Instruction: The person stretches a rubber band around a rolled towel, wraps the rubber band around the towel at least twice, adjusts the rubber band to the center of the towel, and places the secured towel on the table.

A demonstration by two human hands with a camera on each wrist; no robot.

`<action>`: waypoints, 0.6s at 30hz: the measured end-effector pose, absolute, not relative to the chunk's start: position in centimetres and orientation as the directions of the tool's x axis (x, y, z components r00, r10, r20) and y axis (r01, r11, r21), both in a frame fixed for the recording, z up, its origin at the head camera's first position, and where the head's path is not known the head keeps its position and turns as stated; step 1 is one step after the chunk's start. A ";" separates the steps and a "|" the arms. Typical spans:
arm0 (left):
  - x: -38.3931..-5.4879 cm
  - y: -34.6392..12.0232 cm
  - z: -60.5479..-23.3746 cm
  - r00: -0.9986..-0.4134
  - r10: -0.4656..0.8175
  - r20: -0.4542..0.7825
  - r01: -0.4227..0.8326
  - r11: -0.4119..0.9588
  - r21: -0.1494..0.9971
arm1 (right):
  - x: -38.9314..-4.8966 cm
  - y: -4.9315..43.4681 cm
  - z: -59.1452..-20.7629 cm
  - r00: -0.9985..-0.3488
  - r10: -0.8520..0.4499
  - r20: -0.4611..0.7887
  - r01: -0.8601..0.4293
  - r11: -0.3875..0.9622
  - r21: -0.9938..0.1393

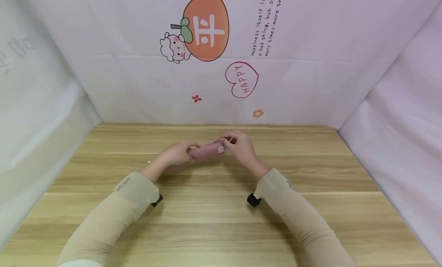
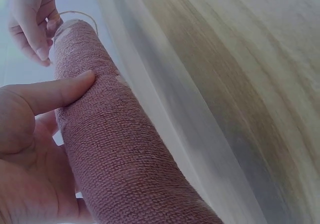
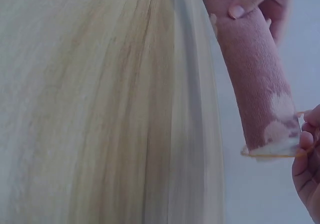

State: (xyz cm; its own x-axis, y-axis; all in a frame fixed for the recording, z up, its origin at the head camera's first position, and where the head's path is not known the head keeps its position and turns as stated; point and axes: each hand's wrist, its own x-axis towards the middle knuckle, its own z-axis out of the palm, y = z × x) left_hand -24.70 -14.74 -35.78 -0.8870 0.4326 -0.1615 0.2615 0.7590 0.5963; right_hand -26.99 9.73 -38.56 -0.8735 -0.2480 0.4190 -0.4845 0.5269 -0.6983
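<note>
A dusty pink towel (image 1: 207, 151), rolled into a long tube, is held above the table between my hands. My left hand (image 1: 177, 152) grips the roll around its middle; in the left wrist view the thumb lies along the terry cloth (image 2: 115, 134). At the far right end, my right hand (image 1: 241, 146) pinches a thin orange-yellow rubber band (image 3: 272, 156). That band loops around the mouth of the roll, standing off from the cloth on one side in the left wrist view. Pale patches mark the towel near this end.
The wood-grain table (image 1: 207, 236) spreads under both arms. A white printed cloth (image 1: 138, 86) hangs at its back edge, and more white cloth hangs along both sides. Dark wrist devices (image 1: 253, 200) show below the sleeves.
</note>
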 end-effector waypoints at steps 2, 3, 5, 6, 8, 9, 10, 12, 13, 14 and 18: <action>-24.7 -14.5 -35.7 -0.886 0.435 -0.159 0.268 0.762 0.590 | -27.0 9.6 -38.5 -0.863 -0.254 0.437 -0.501 0.546 -0.671; -24.7 -14.3 -35.7 -0.886 0.435 -0.159 0.269 0.763 0.587 | -27.0 9.5 -38.5 -0.857 -0.258 0.445 -0.508 0.560 -0.655; -24.8 -14.1 -35.6 -0.887 0.433 -0.161 0.268 0.767 0.583 | -27.0 9.3 -38.5 -0.843 -0.271 0.464 -0.527 0.585 -0.617; -24.8 -14.1 -35.6 -0.887 0.432 -0.162 0.268 0.768 0.582 | -26.9 9.2 -38.5 -0.836 -0.278 0.473 -0.536 0.595 -0.599; -24.8 -13.9 -35.6 -0.887 0.434 -0.161 0.269 0.767 0.582 | -26.9 9.0 -38.5 -0.822 -0.290 0.491 -0.552 0.617 -0.561; -24.8 -13.8 -35.6 -0.887 0.434 -0.161 0.268 0.766 0.584 | -26.9 8.9 -38.5 -0.816 -0.294 0.499 -0.558 0.626 -0.544; -24.8 -13.7 -35.6 -0.887 0.434 -0.160 0.268 0.765 0.586 | -26.9 8.9 -38.5 -0.810 -0.299 0.505 -0.564 0.634 -0.529; -24.8 -13.5 -35.7 -0.885 0.438 -0.157 0.272 0.760 0.590 | -26.8 8.7 -38.6 -0.805 -0.305 0.509 -0.565 0.656 -0.501; -24.8 -13.4 -35.7 -0.884 0.440 -0.155 0.274 0.759 0.591 | -26.8 8.7 -38.5 -0.804 -0.307 0.508 -0.563 0.668 -0.487; -24.8 -13.4 -35.7 -0.884 0.441 -0.155 0.274 0.757 0.594 | -26.8 8.6 -38.5 -0.805 -0.310 0.506 -0.560 0.678 -0.476; -24.8 -13.0 -35.6 -0.882 0.444 -0.155 0.274 0.754 0.597 | -26.7 8.5 -38.4 -0.811 -0.329 0.484 -0.556 0.691 -0.462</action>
State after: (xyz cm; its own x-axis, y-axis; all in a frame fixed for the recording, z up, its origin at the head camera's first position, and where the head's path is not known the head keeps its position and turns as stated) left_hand -24.77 -13.02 -35.65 -0.8825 0.4440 -0.1553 0.2743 0.7539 0.5970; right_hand -26.73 8.48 -38.39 -0.8109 -0.3292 0.4839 -0.5562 0.6908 -0.4621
